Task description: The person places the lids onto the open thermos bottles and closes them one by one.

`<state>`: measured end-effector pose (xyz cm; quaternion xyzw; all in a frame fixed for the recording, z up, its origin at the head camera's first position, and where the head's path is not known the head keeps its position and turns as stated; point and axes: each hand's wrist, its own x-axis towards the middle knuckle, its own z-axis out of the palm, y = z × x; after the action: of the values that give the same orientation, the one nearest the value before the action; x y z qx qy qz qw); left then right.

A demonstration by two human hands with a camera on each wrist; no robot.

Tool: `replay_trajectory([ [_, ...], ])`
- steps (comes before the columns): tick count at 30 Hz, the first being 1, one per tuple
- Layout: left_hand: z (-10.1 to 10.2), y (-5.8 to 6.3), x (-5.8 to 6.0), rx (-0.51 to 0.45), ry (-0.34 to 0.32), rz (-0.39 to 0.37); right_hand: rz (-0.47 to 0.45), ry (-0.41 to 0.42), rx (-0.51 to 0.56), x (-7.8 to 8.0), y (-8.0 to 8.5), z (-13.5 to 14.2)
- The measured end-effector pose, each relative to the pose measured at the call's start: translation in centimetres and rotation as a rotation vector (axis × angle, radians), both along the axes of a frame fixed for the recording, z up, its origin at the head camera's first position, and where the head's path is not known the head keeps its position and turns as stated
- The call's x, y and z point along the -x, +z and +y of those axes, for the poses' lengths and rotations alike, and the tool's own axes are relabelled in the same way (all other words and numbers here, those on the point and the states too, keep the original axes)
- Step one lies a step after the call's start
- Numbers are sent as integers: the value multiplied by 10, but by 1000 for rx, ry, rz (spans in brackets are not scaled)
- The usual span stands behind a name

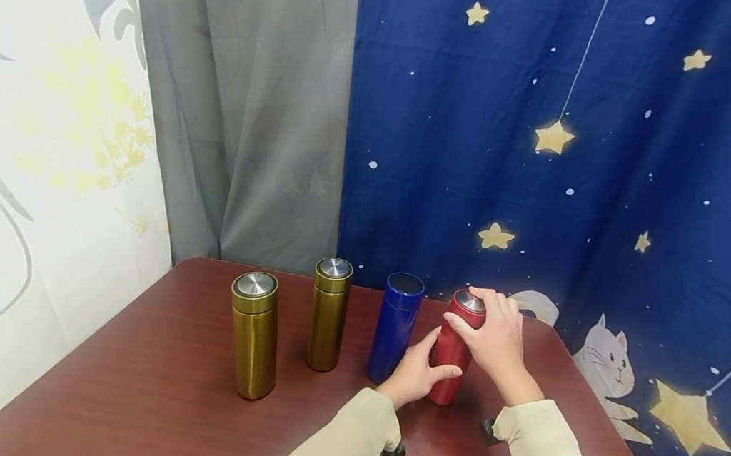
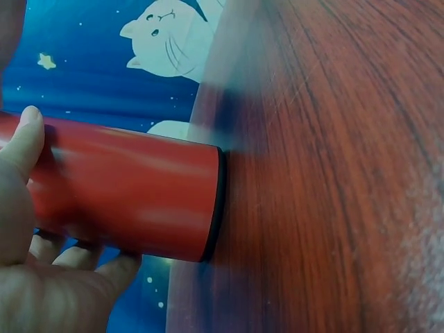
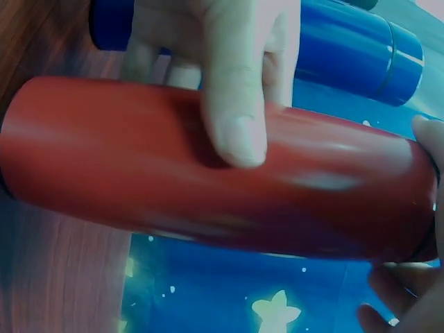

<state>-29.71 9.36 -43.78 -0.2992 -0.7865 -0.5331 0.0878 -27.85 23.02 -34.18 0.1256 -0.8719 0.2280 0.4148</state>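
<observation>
A red thermos bottle [image 1: 448, 356] with a silver-topped lid stands upright at the right of the table. Round its body my left hand [image 1: 415, 371] is curled, the thumb lying across the front. My right hand [image 1: 495, 331] grips the lid from above, thumb on the near side and fingers over the far side. In the left wrist view the dark base of the red bottle [image 2: 139, 187] meets the tabletop. The right wrist view shows the left thumb on the red bottle [image 3: 333, 187], with a blue thermos bottle [image 3: 347, 48] behind the left hand.
Left of the red bottle stands the blue bottle [image 1: 396, 323]. Farther left are two gold thermos bottles, a rear one [image 1: 327, 318] and a nearer one [image 1: 254, 348]. All stand on a dark red wooden table [image 1: 160, 384]. Behind hang a grey curtain [image 1: 278, 106] and a blue starry curtain [image 1: 451, 120].
</observation>
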Motion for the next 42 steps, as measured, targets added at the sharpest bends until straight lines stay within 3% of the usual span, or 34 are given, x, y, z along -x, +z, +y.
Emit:
replay_trajectory([
  [3, 0, 0, 1, -4, -4, -10, -129, 150, 55, -1, 2, 6],
  [7, -1, 1, 2, 1, -17, -44, -308, 432, 168, -2, 3, 20],
  [10, -2, 1, 3, -2, -38, -69, -405, 586, 222, -4, 5, 29],
  [16, -6, 5, -2, -44, -98, -82, -452, 662, 245, -16, 18, 28],
  [18, -8, 13, -9, -54, -102, -84, -443, 650, 245, -19, 21, 25],
  [21, -8, 13, -8, -49, -90, -80, -417, 597, 235, -21, 23, 23],
  [25, -4, 2, 1, -38, -64, -68, -345, 481, 198, -16, 15, 25],
  [30, -3, 2, -1, -35, -38, -52, -239, 362, 183, -3, -1, 29],
  [42, -3, 1, -3, -46, -10, -34, -10, 99, 110, -4, -6, 6],
])
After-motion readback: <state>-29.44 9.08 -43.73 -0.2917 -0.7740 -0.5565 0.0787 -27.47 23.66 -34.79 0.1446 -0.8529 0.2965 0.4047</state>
